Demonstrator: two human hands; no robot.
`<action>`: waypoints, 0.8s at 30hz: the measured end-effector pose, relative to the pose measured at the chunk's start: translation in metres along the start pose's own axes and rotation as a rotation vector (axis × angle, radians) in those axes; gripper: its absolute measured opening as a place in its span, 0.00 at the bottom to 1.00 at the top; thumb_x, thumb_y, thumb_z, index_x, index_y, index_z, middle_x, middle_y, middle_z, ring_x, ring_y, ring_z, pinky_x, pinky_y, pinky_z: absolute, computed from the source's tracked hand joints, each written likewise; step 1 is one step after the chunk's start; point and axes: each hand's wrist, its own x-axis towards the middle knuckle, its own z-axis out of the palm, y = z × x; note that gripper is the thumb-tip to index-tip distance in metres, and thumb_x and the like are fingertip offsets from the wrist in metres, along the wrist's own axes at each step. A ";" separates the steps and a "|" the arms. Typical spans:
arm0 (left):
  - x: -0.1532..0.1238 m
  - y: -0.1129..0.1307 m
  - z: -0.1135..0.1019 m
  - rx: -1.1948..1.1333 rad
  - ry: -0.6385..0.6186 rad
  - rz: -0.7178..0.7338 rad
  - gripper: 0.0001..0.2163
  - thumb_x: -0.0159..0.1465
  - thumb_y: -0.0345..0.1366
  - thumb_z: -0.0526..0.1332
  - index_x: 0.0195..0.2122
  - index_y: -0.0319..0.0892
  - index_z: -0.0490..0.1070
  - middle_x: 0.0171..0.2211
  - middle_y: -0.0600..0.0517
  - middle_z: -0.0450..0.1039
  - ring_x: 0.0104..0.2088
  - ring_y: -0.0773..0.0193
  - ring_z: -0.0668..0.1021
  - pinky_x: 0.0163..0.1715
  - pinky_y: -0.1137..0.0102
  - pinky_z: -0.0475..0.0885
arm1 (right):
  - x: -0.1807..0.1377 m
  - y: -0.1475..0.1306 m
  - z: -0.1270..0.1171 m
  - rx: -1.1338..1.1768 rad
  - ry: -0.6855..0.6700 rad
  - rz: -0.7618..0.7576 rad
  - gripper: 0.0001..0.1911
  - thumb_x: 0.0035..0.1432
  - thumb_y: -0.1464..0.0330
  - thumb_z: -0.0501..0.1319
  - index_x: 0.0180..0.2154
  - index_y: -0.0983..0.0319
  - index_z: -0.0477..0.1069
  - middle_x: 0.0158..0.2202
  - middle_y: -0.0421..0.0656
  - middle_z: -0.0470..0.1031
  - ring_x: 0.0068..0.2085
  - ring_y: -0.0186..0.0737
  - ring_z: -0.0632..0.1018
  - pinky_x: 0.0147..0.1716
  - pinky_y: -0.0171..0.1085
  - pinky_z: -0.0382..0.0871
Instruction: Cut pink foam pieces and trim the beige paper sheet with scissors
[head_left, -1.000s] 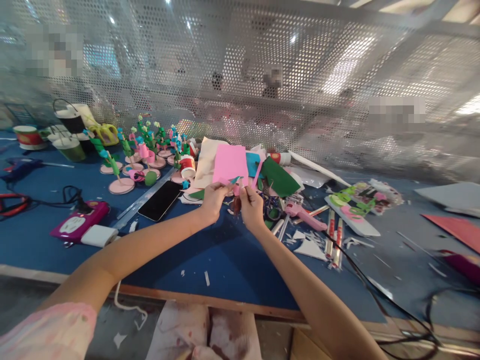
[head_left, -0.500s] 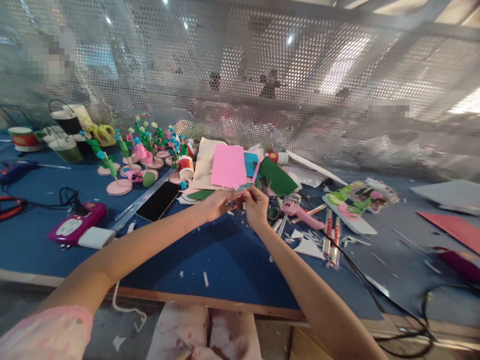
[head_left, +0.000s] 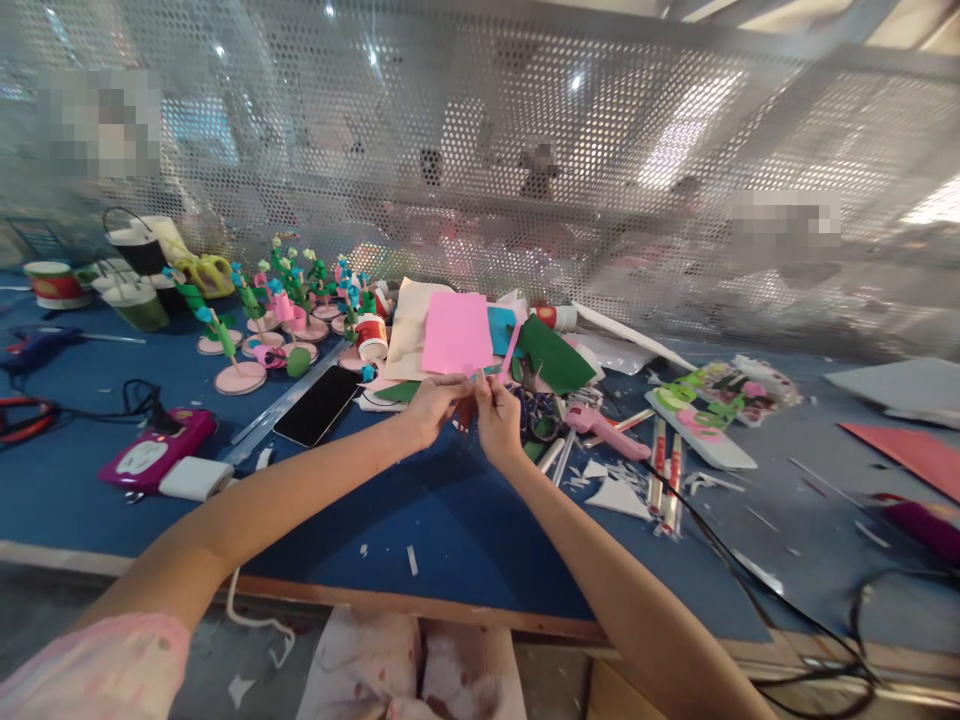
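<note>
My left hand [head_left: 431,405] and my right hand [head_left: 497,420] meet above the blue table [head_left: 420,510], fingers pinched together on a small craft piece [head_left: 471,382] with teal and pink bits; its shape is too small to make out. Just behind the hands lies a pink foam sheet [head_left: 457,332] on a pile of paper, with a green sheet [head_left: 556,356] to its right. A pink glue gun [head_left: 607,430] and scissors lie right of my right hand.
Several small foam flowers on pink round bases [head_left: 240,377] stand at the back left. A black phone [head_left: 319,404], a pink power strip [head_left: 154,452], cups [head_left: 139,298], glue sticks [head_left: 664,465], paper scraps and black cables [head_left: 750,585] lie around. A perforated metal screen [head_left: 525,150] closes the far side.
Both hands have stayed pinched together over the same spot, shifting slightly up and back; the small piece between them has turned a little.
</note>
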 end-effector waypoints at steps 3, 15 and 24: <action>-0.002 0.001 0.003 -0.034 0.038 0.010 0.09 0.45 0.36 0.66 0.18 0.37 0.68 0.12 0.56 0.63 0.13 0.73 0.64 0.17 0.73 0.57 | 0.000 0.002 0.000 0.021 -0.012 0.004 0.21 0.51 0.51 0.53 0.20 0.61 0.61 0.15 0.34 0.58 0.17 0.29 0.60 0.16 0.30 0.54; -0.006 0.005 0.009 -0.111 0.104 0.078 0.08 0.45 0.36 0.64 0.18 0.38 0.66 0.13 0.56 0.64 0.16 0.72 0.65 0.17 0.73 0.55 | -0.009 -0.017 0.010 0.189 -0.026 0.150 0.21 0.49 0.48 0.52 0.20 0.58 0.57 0.11 0.32 0.58 0.11 0.28 0.58 0.10 0.31 0.54; -0.005 0.007 0.007 -0.058 -0.011 -0.038 0.11 0.44 0.39 0.66 0.19 0.37 0.67 0.14 0.56 0.62 0.15 0.72 0.65 0.15 0.74 0.56 | -0.005 -0.014 0.005 0.312 -0.058 0.119 0.20 0.47 0.49 0.55 0.20 0.59 0.60 0.13 0.32 0.58 0.11 0.28 0.60 0.09 0.31 0.56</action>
